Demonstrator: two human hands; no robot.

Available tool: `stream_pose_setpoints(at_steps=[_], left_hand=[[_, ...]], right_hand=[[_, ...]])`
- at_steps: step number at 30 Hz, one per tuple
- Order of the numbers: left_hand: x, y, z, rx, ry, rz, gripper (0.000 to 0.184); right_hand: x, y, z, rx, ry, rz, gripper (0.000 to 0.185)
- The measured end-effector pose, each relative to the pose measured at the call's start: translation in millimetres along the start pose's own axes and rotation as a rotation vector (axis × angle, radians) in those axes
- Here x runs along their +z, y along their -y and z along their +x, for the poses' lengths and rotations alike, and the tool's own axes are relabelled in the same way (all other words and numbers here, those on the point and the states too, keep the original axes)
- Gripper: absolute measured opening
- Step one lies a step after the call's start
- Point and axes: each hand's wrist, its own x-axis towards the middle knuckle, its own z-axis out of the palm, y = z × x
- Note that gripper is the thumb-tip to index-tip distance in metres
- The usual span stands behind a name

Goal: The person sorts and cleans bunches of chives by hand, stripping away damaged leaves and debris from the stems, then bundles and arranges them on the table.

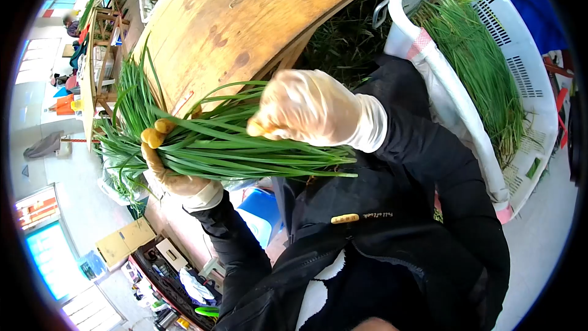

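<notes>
- My left hand [164,173] grasps a bunch of leaves [257,150], raised beside the table's edge;
- my right hand [315,113], blurred, curls over it; I can't tell whether it grips any;
- work partway, I judge; one bunch held, others heaped in the basket [542,116];
- bright window [52,254] far left; wooden table [263,15] beyond

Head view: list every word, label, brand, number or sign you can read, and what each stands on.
"Full of luck" (small; apparent reading): on the black garment.
Characters too small to read: on the yellowish tag beside those words.
Any wording on the orange-and-white panel in the background: too small and blurred to read.
</notes>
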Motion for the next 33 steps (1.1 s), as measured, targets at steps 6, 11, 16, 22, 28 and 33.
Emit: stream_pose_setpoints(at_steps=[6,11,16,22,28,33], left_hand=[[-3.3,8.3,7.0,-0.1,0.327,-0.174,0.026],[-39.5,-25.5,19.3,0.168,-0.038,0.062,0.021],[-28.8,-31.1,16.2,0.436,-0.198,0.347,0.029],[-25.6,-21.3,16.0,0.427,-0.125,0.346,0.031],[-36.0,-23.7,18.9,0.146,-0.123,0.055,0.034],[-45.4,-35.0,15.9,0.128,-0.064,0.113,0.03]], right_hand=[[-22.6,-2.6,21.7,-0.188,-0.479,0.759,0.015],[-83.0,-13.0,-47.2,0.077,-0.36,0.568,0.02],[-20.3,-68.4,-124.9,0.856,0.669,-0.745,0.075],[-5.8,-33.6,-57.5,0.006,-0.014,0.004,0.047],[20.2,-37.2,-34.2,0.102,-0.168,0.242,0.02],[-29.1,-60.2,-80.9,0.377,-0.45,0.388,0.014]])
